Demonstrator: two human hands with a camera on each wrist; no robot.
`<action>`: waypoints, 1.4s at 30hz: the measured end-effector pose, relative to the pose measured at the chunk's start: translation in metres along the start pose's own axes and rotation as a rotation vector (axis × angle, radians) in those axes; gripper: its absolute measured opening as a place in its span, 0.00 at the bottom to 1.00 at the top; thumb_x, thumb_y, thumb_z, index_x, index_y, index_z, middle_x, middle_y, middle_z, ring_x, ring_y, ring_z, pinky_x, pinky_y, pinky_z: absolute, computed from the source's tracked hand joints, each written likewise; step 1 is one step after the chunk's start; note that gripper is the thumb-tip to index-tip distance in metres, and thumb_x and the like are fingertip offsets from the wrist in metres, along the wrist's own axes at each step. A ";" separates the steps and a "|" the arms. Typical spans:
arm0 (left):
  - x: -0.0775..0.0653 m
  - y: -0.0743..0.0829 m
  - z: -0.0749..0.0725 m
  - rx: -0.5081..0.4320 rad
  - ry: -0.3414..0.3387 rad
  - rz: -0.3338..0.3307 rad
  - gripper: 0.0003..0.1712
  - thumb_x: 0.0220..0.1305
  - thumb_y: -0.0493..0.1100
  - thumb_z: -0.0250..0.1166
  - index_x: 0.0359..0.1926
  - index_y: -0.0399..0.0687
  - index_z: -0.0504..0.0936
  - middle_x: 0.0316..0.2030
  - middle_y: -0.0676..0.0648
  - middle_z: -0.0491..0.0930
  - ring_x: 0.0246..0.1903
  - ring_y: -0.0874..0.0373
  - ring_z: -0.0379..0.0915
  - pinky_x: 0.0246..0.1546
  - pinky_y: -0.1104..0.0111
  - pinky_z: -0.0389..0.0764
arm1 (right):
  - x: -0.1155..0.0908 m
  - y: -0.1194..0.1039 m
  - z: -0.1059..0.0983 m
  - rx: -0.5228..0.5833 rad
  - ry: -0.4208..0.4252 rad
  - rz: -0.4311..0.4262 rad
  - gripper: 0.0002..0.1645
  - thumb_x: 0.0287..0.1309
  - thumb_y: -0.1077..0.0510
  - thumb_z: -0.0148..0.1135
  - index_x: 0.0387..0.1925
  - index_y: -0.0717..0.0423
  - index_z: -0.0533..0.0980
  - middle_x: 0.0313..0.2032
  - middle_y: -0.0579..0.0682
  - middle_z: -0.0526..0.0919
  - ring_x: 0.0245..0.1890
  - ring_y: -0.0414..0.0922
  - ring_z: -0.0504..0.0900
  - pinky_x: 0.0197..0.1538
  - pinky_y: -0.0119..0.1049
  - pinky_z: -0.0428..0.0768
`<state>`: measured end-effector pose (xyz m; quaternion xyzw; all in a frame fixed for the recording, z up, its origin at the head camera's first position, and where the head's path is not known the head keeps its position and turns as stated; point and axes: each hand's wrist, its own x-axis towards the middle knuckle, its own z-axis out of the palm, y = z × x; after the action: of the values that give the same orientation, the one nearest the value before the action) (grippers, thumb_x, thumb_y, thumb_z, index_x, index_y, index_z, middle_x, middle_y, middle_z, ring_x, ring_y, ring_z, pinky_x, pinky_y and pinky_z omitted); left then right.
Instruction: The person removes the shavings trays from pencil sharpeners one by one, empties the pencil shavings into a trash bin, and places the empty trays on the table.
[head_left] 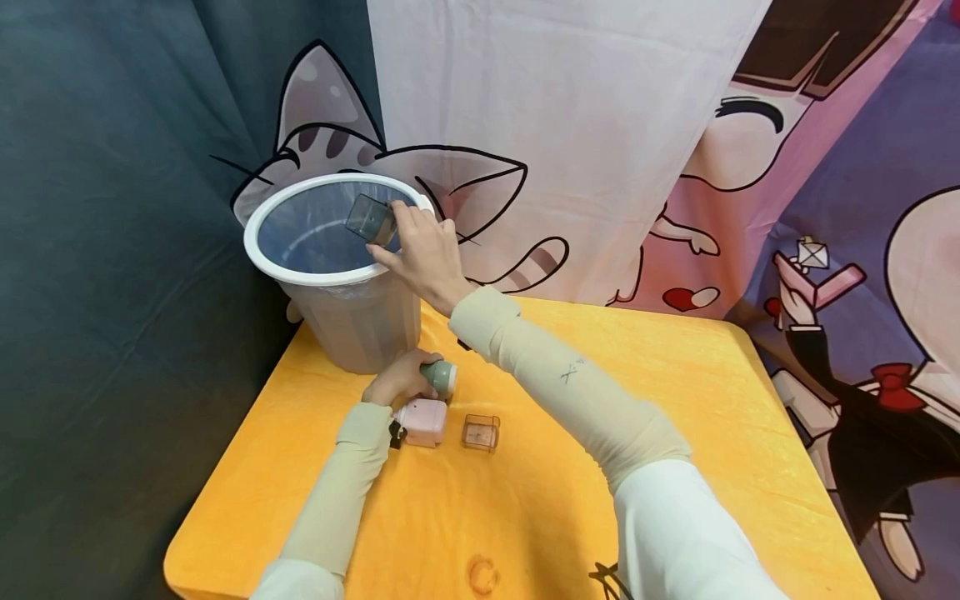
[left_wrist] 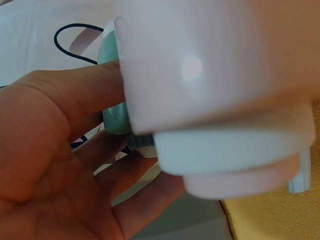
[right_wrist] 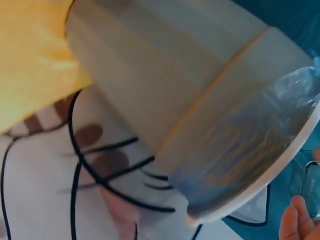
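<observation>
My right hand pinches a small clear, dark-tinted plastic cup between thumb and fingers. It holds the cup tilted over the opening of a lined trash bin. At the right edge of the right wrist view, the same cup shows beyond the bin's rim. My left hand grips a small green container with a white end, low beside the bin. Close by the left hand is a pink container, which in the left wrist view covers much of the green one.
A second clear, brownish cup lies on the yellow tablecloth, right of the pink container. An orange ring-shaped mark shows near the front. Printed cartoon cloth hangs behind the table, with a dark curtain on the left.
</observation>
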<state>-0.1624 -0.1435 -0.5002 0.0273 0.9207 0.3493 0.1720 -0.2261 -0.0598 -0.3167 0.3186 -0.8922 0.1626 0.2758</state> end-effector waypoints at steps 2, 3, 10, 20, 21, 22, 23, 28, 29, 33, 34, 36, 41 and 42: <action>0.000 0.000 0.000 -0.001 -0.004 0.010 0.37 0.44 0.35 0.73 0.59 0.48 0.73 0.53 0.43 0.73 0.47 0.49 0.69 0.51 0.56 0.70 | -0.001 0.000 0.001 0.111 -0.012 0.065 0.39 0.51 0.33 0.57 0.56 0.55 0.69 0.35 0.45 0.79 0.34 0.38 0.76 0.32 0.35 0.68; 0.000 0.000 -0.001 -0.002 -0.003 0.012 0.37 0.44 0.35 0.73 0.59 0.48 0.73 0.53 0.43 0.73 0.47 0.50 0.69 0.51 0.57 0.70 | -0.002 -0.001 0.001 0.176 -0.015 0.100 0.38 0.51 0.33 0.58 0.54 0.56 0.69 0.32 0.45 0.79 0.30 0.38 0.75 0.31 0.34 0.69; 0.000 0.001 -0.002 0.054 0.008 0.028 0.36 0.43 0.38 0.74 0.58 0.50 0.74 0.52 0.44 0.75 0.46 0.51 0.70 0.50 0.57 0.71 | -0.015 -0.003 0.004 0.550 -0.028 0.340 0.40 0.48 0.36 0.63 0.55 0.58 0.69 0.25 0.44 0.74 0.22 0.37 0.71 0.29 0.26 0.70; 0.001 -0.001 -0.002 0.094 0.010 0.042 0.37 0.43 0.41 0.74 0.58 0.51 0.74 0.52 0.45 0.75 0.47 0.50 0.70 0.51 0.55 0.69 | -0.029 -0.005 0.012 0.684 0.025 0.382 0.42 0.46 0.35 0.64 0.55 0.59 0.70 0.24 0.42 0.75 0.23 0.35 0.73 0.33 0.24 0.73; 0.001 -0.002 -0.002 0.098 0.009 0.042 0.37 0.43 0.41 0.74 0.58 0.51 0.74 0.53 0.45 0.75 0.47 0.50 0.70 0.51 0.55 0.69 | -0.030 -0.005 0.012 0.691 0.037 0.378 0.42 0.46 0.36 0.65 0.55 0.59 0.70 0.24 0.42 0.76 0.23 0.35 0.73 0.33 0.24 0.73; 0.001 -0.002 -0.002 0.098 0.010 0.044 0.37 0.43 0.41 0.74 0.59 0.51 0.74 0.53 0.45 0.74 0.48 0.49 0.69 0.52 0.54 0.68 | -0.030 -0.005 0.012 0.697 0.048 0.373 0.41 0.46 0.36 0.65 0.54 0.60 0.70 0.23 0.42 0.76 0.23 0.35 0.74 0.34 0.24 0.73; 0.001 -0.002 -0.002 0.095 0.013 0.040 0.38 0.43 0.41 0.74 0.59 0.51 0.73 0.54 0.45 0.74 0.49 0.49 0.69 0.52 0.55 0.68 | -0.031 -0.005 0.012 0.708 0.058 0.367 0.41 0.45 0.37 0.66 0.54 0.60 0.70 0.24 0.42 0.76 0.23 0.35 0.74 0.34 0.23 0.73; 0.000 -0.003 -0.002 0.089 0.031 0.023 0.39 0.43 0.41 0.74 0.60 0.51 0.73 0.55 0.45 0.74 0.49 0.50 0.70 0.50 0.56 0.70 | -0.036 -0.002 0.008 0.755 0.073 0.324 0.38 0.45 0.40 0.68 0.52 0.61 0.71 0.24 0.44 0.77 0.23 0.35 0.75 0.34 0.23 0.74; 0.000 -0.002 -0.003 0.086 0.034 0.020 0.39 0.43 0.41 0.74 0.60 0.52 0.73 0.55 0.45 0.74 0.48 0.50 0.70 0.49 0.57 0.70 | -0.037 0.000 0.007 0.762 0.068 0.313 0.38 0.45 0.41 0.68 0.52 0.61 0.71 0.25 0.44 0.77 0.23 0.35 0.75 0.33 0.24 0.74; 0.000 -0.002 -0.004 0.083 0.029 0.027 0.38 0.42 0.41 0.75 0.59 0.51 0.73 0.53 0.45 0.75 0.46 0.50 0.70 0.48 0.57 0.70 | -0.041 0.010 0.004 0.774 0.031 0.231 0.36 0.45 0.45 0.69 0.52 0.62 0.71 0.26 0.46 0.77 0.24 0.37 0.74 0.33 0.25 0.74; 0.000 -0.002 -0.004 0.084 0.027 0.033 0.38 0.42 0.41 0.75 0.59 0.51 0.73 0.53 0.45 0.75 0.45 0.51 0.70 0.48 0.57 0.70 | -0.043 0.012 0.003 0.777 0.022 0.214 0.36 0.45 0.45 0.69 0.53 0.62 0.71 0.26 0.46 0.77 0.24 0.37 0.74 0.33 0.25 0.74; 0.000 -0.002 -0.004 0.082 0.022 0.040 0.38 0.42 0.41 0.75 0.59 0.50 0.73 0.53 0.45 0.75 0.44 0.51 0.70 0.46 0.58 0.71 | -0.045 0.018 0.001 0.791 0.010 0.183 0.37 0.46 0.46 0.70 0.54 0.63 0.71 0.27 0.46 0.76 0.25 0.37 0.74 0.33 0.26 0.74; 0.001 -0.002 -0.005 0.070 0.009 0.068 0.38 0.43 0.40 0.74 0.59 0.47 0.73 0.51 0.43 0.75 0.42 0.50 0.69 0.43 0.58 0.70 | -0.052 0.032 -0.002 0.811 0.019 0.141 0.37 0.46 0.47 0.70 0.53 0.64 0.71 0.26 0.47 0.77 0.25 0.38 0.73 0.32 0.30 0.74; 0.001 -0.002 -0.005 0.070 0.008 0.067 0.38 0.43 0.40 0.74 0.59 0.47 0.73 0.51 0.44 0.76 0.41 0.50 0.69 0.43 0.58 0.70 | -0.055 0.035 -0.002 0.811 0.011 0.139 0.37 0.46 0.47 0.69 0.53 0.64 0.71 0.26 0.48 0.77 0.25 0.38 0.73 0.32 0.30 0.74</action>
<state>-0.1646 -0.1476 -0.4983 0.0628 0.9315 0.3227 0.1556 -0.2130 -0.0069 -0.3519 0.3397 -0.7737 0.5208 0.1209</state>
